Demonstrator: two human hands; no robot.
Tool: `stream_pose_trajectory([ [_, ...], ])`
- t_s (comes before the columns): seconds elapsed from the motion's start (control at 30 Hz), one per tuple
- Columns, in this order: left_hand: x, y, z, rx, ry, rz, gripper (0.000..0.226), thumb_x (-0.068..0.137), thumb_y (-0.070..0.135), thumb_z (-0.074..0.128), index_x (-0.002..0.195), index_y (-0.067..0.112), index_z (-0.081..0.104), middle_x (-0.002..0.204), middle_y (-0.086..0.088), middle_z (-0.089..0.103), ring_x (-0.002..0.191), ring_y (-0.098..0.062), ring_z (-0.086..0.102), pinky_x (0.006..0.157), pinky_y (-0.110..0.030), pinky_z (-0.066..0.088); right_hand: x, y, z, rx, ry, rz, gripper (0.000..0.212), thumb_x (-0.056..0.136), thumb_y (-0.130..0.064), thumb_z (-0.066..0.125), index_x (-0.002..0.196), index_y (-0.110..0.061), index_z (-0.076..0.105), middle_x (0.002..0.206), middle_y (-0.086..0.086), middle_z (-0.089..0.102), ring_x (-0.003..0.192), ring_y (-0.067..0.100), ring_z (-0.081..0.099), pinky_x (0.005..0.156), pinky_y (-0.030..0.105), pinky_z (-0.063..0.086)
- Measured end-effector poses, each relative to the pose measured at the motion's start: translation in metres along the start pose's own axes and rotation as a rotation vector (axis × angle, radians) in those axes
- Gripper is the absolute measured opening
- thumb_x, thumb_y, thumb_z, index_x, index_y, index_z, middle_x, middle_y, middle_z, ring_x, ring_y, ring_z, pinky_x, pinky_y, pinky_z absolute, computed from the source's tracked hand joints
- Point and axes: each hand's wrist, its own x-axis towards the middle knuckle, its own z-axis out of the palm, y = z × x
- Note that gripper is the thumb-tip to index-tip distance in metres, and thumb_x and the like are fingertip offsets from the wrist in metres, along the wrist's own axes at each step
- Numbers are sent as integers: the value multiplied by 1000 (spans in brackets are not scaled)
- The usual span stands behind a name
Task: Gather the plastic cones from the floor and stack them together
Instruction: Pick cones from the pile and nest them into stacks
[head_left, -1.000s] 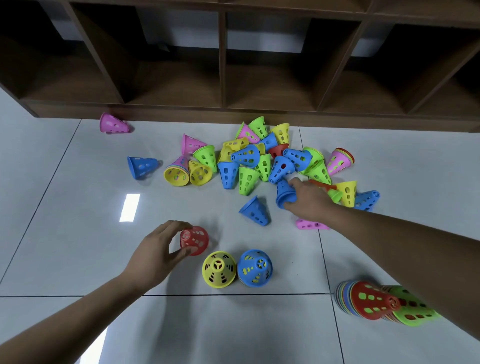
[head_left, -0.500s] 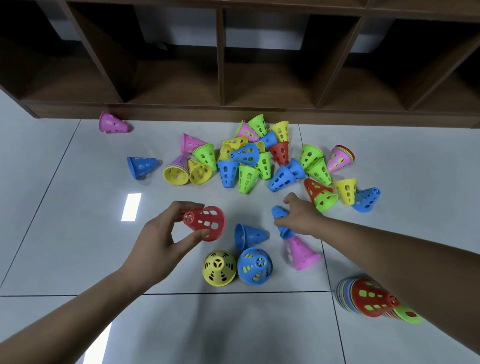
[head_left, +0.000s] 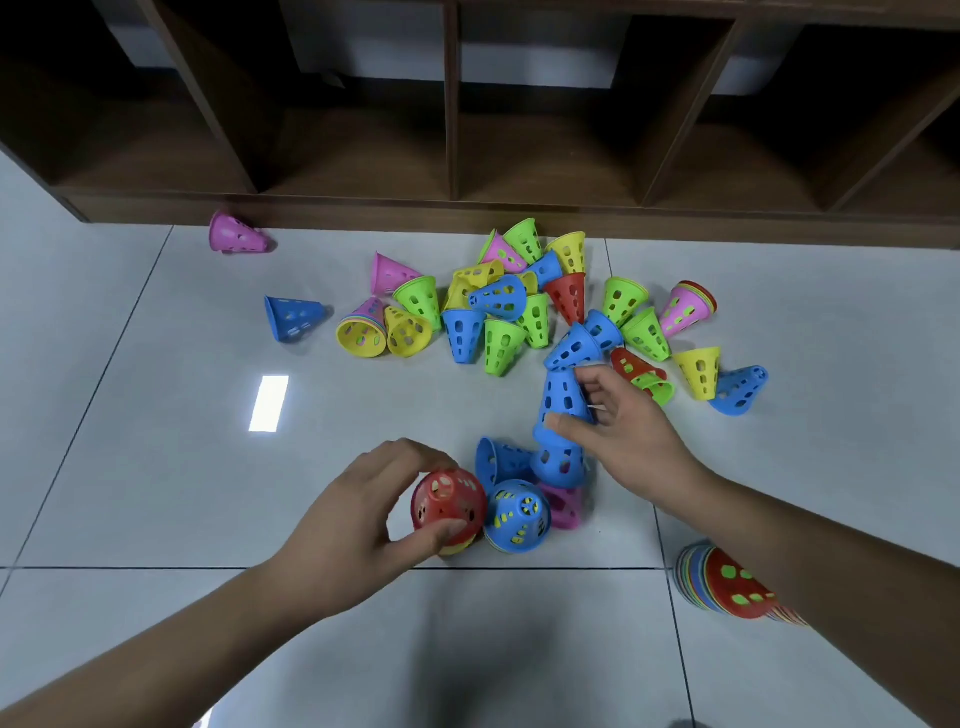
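My left hand (head_left: 358, 519) grips a red cone (head_left: 448, 506) set down over the yellow cone, whose rim peeks out below. My right hand (head_left: 623, 431) holds a blue cone (head_left: 563, 395) lifted above another blue cone (head_left: 558, 462). An upright blue cone (head_left: 519, 514) stands beside the red one, with a pink cone (head_left: 563, 506) and a lying blue cone (head_left: 501, 460) close by. A heap of several loose coloured cones (head_left: 498, 312) lies farther back. A long stacked pile of cones (head_left: 727, 584) lies on its side at the lower right, partly hidden by my right forearm.
A dark wooden shelf unit (head_left: 452, 156) with open compartments runs along the back. A lone pink cone (head_left: 234, 234) lies near its base at the left, and a lone blue cone (head_left: 291, 317) lies left of the heap. The floor is pale glossy tile (head_left: 156, 467).
My left hand brought the red cone down over the yellow cone. My right hand lifted a blue cone off the floor and moved it toward the near group.
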Motion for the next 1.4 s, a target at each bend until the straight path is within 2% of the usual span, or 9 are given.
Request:
stream_pose_trajectory([
  [0.1, -2, -1, 8, -7, -49, 5, 36, 97, 48, 74, 128, 38, 59, 122, 23, 60, 110, -4, 63, 90, -24, 53, -24, -22, 8, 54, 1, -52, 49, 87, -20, 86, 129, -30, 63, 121, -14, 70, 117, 10, 68, 102, 34, 57],
  [0.27, -7, -12, 22, -1, -76, -11, 36, 97, 49, 75, 127, 37, 59, 121, 23, 60, 106, -3, 64, 86, -28, 56, -70, -34, 28, 77, -113, -85, 47, 87, -12, 85, 124, -32, 63, 121, -8, 69, 116, 16, 70, 96, 32, 59],
  [0.47, -10, -23, 29, -24, -55, -51, 36, 98, 54, 69, 127, 37, 60, 120, 23, 61, 104, -4, 66, 87, -31, 58, -89, -1, 41, -365, -203, -225, 39, 91, -27, 79, 123, -36, 57, 127, -22, 58, 121, 8, 60, 99, 36, 52],
  [0.7, -6, -27, 22, -62, -102, -64, 37, 98, 58, 66, 128, 37, 59, 125, 23, 60, 116, -7, 63, 94, -26, 53, -80, 4, 26, -477, -274, -285, 48, 92, -36, 74, 134, -39, 52, 133, -26, 49, 128, 4, 53, 102, 27, 49],
  [0.83, 18, -19, 11, -171, -53, -118, 29, 108, 51, 53, 127, 33, 66, 125, 20, 65, 115, -8, 66, 92, -17, 48, -71, 16, 2, -569, -137, -319, 44, 92, -27, 64, 135, -31, 55, 134, -20, 50, 130, 5, 51, 107, 28, 47],
  [0.93, 51, -14, 14, -210, -35, -168, 20, 107, 44, 59, 120, 34, 68, 122, 19, 69, 116, -8, 65, 87, -17, 51, -55, 44, -13, -697, 20, -246, 42, 92, -22, 68, 133, -25, 57, 133, -13, 50, 124, 11, 52, 103, 35, 50],
  [1.07, 93, -29, 34, -46, -147, -81, 29, 100, 33, 71, 129, 34, 66, 124, 16, 64, 114, -4, 61, 92, -26, 54, -42, 83, -25, -848, -26, -87, 55, 89, -41, 74, 138, -30, 51, 134, -11, 43, 117, 18, 52, 98, 39, 53],
  [1.23, 132, -53, 56, 170, -418, -38, 40, 94, 40, 76, 132, 33, 67, 132, 6, 61, 123, -16, 56, 106, -38, 49, -32, 101, -31, -820, -31, -51, 45, 97, -29, 70, 137, -29, 50, 133, -8, 44, 108, 24, 65, 84, 42, 59],
  [1.4, 134, -65, 64, 321, -517, -91, 42, 91, 54, 76, 121, 27, 65, 116, 2, 60, 106, -21, 60, 91, -39, 55, -23, 101, -36, -797, -18, 10, 40, 97, -27, 71, 133, -26, 54, 125, -2, 53, 99, 27, 68, 83, 39, 57],
])
